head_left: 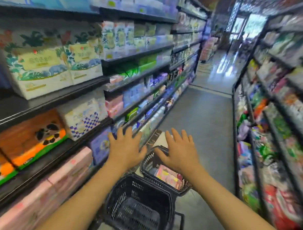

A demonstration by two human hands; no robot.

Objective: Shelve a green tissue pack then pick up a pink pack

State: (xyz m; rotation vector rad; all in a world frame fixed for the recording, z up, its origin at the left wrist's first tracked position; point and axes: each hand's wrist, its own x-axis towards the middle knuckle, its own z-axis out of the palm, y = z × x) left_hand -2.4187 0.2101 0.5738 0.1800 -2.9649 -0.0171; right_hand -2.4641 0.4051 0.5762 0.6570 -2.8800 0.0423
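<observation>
Baskets point(155, 168) sit just below both flat, spread hands point(153, 151).

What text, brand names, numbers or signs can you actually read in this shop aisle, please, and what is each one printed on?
None can be read with confidence.
White tissue packs with plants and a blue elephant: large characters on a pale panel, too blurred to quote.
Orange panda-print packs: no legible text.
Pink item in the upper basket: print smeared.
Shelf-edge price tags: too small and blurred.
Both the left hand and the right hand are spread open and cover no text.
</observation>
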